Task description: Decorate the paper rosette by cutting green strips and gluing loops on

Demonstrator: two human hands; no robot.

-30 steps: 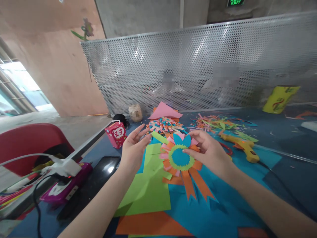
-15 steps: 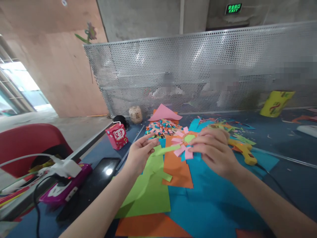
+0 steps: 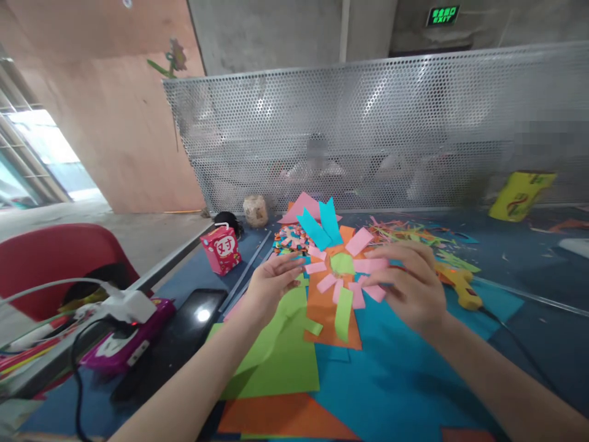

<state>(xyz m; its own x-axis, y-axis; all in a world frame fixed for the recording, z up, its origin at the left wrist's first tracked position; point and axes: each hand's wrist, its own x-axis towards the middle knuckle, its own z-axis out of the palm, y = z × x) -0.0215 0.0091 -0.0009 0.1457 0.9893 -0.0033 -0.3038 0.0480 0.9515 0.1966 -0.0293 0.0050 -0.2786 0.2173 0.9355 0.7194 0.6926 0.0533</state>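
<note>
A paper flower (image 3: 343, 264) faces me above the middle of the table. It has pink strip petals, a light green centre on orange, two notched blue strips at the top and a green strip (image 3: 343, 314) hanging below. My right hand (image 3: 409, 285) holds it by the pink petals on its right side, fingers curled around them. On the other side my left hand (image 3: 273, 285) has its fingers stretched toward a left petal; whether the tips touch it I cannot tell. Beneath lie an orange sheet (image 3: 322, 322), a green sheet (image 3: 276, 359) and a large blue sheet (image 3: 391, 380).
A yellow glue gun (image 3: 462, 288) lies right of my right hand. Behind are paper scraps (image 3: 409, 232) and a multicoloured strip cluster (image 3: 291, 239). To the left are a red drink box (image 3: 221, 250), a phone (image 3: 197, 316) and a purple power strip (image 3: 124, 350). A perforated screen (image 3: 340, 135) borders the back.
The flower has turned: its green strip pointed left at my left hand and now hangs down, and the blue strips stand up. My left fingers have let go of the green strip and straightened.
</note>
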